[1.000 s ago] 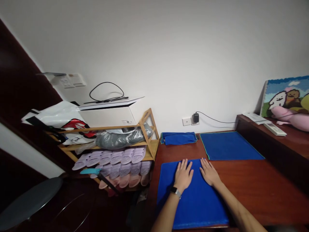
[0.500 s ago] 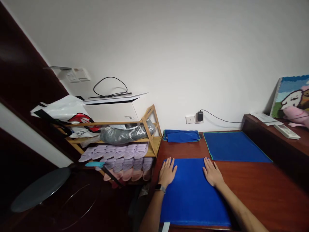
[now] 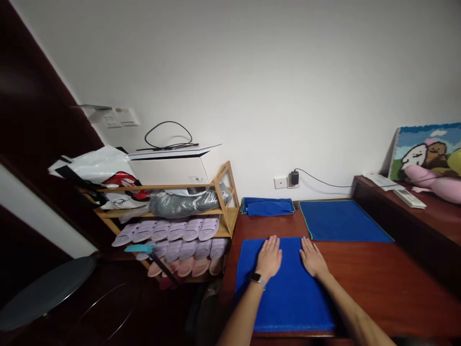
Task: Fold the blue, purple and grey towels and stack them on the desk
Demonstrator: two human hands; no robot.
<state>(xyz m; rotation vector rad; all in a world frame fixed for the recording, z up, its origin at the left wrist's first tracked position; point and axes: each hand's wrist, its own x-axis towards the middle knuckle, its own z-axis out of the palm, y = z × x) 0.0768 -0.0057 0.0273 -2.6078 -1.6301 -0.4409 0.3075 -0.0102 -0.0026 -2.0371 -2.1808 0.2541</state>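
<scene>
A bright blue cloth (image 3: 290,302) lies spread flat on the brown wooden table (image 3: 374,283), close to its front edge. My left hand (image 3: 269,259), with a watch on the wrist, rests palm down near the middle of the cloth's far part, fingers stretched out. At the cloth's far right corner my right hand (image 3: 314,258) also lies flat, its fingers extended. Neither hand grips anything. Beyond them, a second blue cloth (image 3: 342,220) with a green edge is laid out flat, and a folded blue cloth (image 3: 268,206) sits against the wall.
Left of the table stands a wooden rack (image 3: 226,211) with several slippers (image 3: 176,229), a white box (image 3: 167,170) and bags. A black plug (image 3: 294,178) sits in the wall socket. On a raised ledge at right are a remote control (image 3: 409,197) and a pink plush toy (image 3: 435,182).
My left hand has slid right, from the cloth's far left corner toward its middle. My right hand stays at the far right corner. The camera view has shifted slightly.
</scene>
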